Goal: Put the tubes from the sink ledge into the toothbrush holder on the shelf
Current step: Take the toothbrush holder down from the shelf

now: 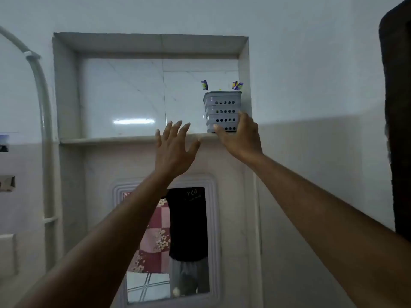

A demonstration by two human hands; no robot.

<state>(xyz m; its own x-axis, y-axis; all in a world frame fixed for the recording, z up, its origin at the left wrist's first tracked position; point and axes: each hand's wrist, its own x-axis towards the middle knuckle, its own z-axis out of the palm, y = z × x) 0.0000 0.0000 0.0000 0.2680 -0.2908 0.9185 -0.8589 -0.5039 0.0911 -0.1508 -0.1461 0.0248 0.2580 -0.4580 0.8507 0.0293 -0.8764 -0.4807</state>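
A grey perforated toothbrush holder (222, 110) stands at the right end of the recessed wall shelf (106, 140). Two tube ends stick up out of it, one at the left (204, 85) and one at the right (237, 85), both purple, yellow and green. My right hand (241, 138) wraps the holder's lower right side, thumb across its front base. My left hand (172, 148) is raised just left of the holder, fingers spread, holding nothing, in front of the shelf edge. The sink ledge is out of view.
The niche's right wall (243, 85) sits close beside the holder. A framed mirror (169, 243) hangs below the shelf. A white pipe (45, 121) runs down the left wall. A dark object (398, 121) fills the right edge.
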